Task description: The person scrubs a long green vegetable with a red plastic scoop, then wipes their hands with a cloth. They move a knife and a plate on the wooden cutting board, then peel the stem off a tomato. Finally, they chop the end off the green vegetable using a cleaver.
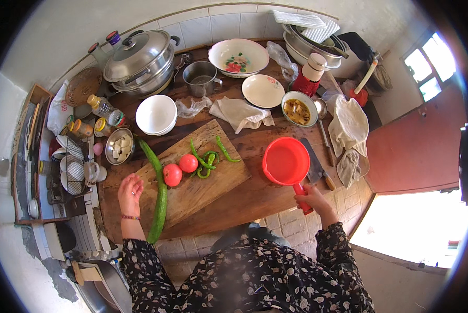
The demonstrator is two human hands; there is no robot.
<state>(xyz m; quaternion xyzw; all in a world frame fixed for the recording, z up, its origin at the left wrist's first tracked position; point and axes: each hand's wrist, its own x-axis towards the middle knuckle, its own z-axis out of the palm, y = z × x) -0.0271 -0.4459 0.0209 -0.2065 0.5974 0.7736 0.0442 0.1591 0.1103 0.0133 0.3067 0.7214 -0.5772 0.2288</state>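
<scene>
My right hand (315,200) grips the handle of a red plastic dipper (286,161) at the right front of the wooden table. To its right lies a cleaver (314,162), partly hidden by the dipper. My left hand (130,192) holds nothing, its fingers loosely curled and slightly apart, just left of a long green gourd (158,191). The gourd lies across the left side of a wooden cutting board (202,191) and runs past the table's front edge. Two tomatoes, one in front (173,175) and one behind (188,163), rest on the board beside several green chili peppers (206,164).
Behind the board stand white bowls (156,114), a steel pot (200,78), a plate (263,90) and a bowl of food (298,109). A lidded steamer (140,58) fills the back left. A steel bowl of white chunks (119,146) sits left, near jars and a rack.
</scene>
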